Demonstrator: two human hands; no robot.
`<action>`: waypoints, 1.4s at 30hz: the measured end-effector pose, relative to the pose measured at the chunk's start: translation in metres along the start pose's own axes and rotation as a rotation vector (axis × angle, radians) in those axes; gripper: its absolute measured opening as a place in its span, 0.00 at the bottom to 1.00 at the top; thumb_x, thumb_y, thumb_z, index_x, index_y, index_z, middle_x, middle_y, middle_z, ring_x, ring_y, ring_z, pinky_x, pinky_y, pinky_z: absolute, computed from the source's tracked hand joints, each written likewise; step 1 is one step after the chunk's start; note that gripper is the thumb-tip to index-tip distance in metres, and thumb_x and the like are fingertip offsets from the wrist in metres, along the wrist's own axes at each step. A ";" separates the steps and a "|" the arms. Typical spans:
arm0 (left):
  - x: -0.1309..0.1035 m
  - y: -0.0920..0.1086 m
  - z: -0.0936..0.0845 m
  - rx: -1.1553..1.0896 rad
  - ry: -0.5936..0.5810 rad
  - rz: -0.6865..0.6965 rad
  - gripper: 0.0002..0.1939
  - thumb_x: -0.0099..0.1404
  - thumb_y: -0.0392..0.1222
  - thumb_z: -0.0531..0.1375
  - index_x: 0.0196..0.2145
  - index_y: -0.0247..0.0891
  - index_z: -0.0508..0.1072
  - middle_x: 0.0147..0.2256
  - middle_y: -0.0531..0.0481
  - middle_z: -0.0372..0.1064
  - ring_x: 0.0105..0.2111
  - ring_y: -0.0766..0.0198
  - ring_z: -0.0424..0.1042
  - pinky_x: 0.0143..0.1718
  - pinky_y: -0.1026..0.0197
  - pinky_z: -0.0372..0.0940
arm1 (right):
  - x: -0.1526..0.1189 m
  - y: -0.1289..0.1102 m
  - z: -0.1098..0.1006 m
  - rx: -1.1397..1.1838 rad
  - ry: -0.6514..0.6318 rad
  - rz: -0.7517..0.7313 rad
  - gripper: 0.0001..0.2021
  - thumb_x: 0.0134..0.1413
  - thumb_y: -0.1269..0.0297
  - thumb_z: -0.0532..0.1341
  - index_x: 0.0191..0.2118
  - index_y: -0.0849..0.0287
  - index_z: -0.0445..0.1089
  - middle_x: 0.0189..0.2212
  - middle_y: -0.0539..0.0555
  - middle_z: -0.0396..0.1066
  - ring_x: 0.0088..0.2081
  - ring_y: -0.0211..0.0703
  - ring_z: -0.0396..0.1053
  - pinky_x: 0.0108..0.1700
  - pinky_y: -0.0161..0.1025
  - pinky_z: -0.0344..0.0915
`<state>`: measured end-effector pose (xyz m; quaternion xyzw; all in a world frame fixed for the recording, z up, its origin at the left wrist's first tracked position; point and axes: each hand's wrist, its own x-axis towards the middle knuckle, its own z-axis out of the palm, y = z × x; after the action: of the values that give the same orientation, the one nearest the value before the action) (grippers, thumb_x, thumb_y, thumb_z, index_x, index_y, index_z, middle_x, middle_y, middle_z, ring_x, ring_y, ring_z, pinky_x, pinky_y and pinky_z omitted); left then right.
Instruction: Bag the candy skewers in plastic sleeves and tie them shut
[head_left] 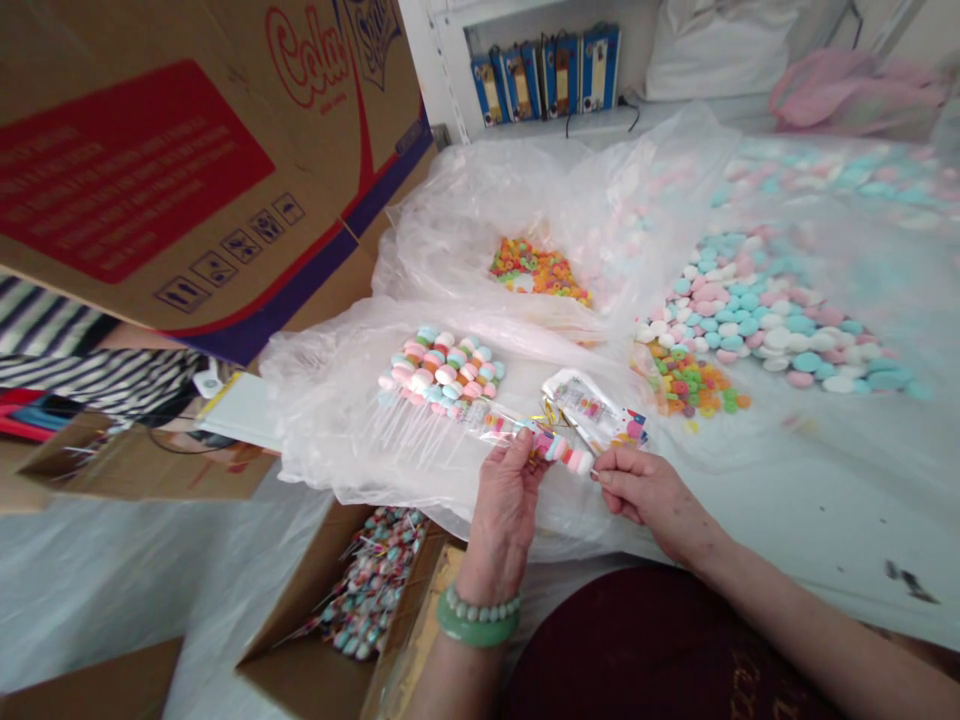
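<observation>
My left hand [510,490], wearing green bracelets, is closed around a clear printed plastic wrapper [491,418]. A candy skewer [574,458] of pink and white marshmallows juts from the wrapper toward my right hand [637,490]. Its fingers are pinched at the skewer's near end; the stick itself is mostly hidden. Just beyond the hands lies a stack of flat printed wrappers [589,405], with gold twist ties [551,408] beside it. Left of them, finished-looking marshmallow skewers [442,370] lie in a pile, their white sticks toward me.
Loose marshmallows [750,310] and gummy rings [690,380] lie on plastic sheeting at right; more gummy rings [536,268] sit farther back. A cardboard box [300,640] of wrapped skewers stands below the table edge. A large carton [315,170] rises at left.
</observation>
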<state>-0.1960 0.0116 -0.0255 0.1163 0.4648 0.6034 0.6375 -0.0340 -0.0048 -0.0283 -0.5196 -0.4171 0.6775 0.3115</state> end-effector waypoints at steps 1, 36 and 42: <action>0.000 0.000 0.001 -0.003 -0.002 -0.011 0.15 0.49 0.44 0.71 0.29 0.31 0.74 0.29 0.47 0.74 0.29 0.63 0.73 0.35 0.61 0.69 | -0.001 0.001 0.001 -0.105 0.006 -0.060 0.08 0.51 0.60 0.57 0.26 0.58 0.64 0.15 0.45 0.61 0.17 0.32 0.52 0.21 0.31 0.48; 0.004 0.016 -0.011 0.016 -0.010 -0.069 0.10 0.55 0.37 0.68 0.35 0.31 0.75 0.33 0.46 0.75 0.29 0.63 0.74 0.31 0.65 0.71 | 0.000 0.001 -0.007 0.308 -0.276 0.299 0.09 0.39 0.64 0.64 0.29 0.64 0.69 0.14 0.44 0.61 0.11 0.25 0.44 0.14 0.28 0.36; 0.004 0.014 -0.008 0.049 -0.049 -0.021 0.13 0.50 0.39 0.70 0.32 0.30 0.75 0.31 0.46 0.74 0.29 0.65 0.73 0.31 0.66 0.70 | 0.002 0.001 -0.009 0.381 -0.275 0.307 0.10 0.40 0.64 0.65 0.29 0.65 0.69 0.15 0.46 0.64 0.11 0.23 0.45 0.13 0.27 0.33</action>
<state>-0.2113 0.0150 -0.0216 0.1414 0.4648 0.5822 0.6519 -0.0260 -0.0013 -0.0311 -0.4119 -0.2368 0.8472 0.2378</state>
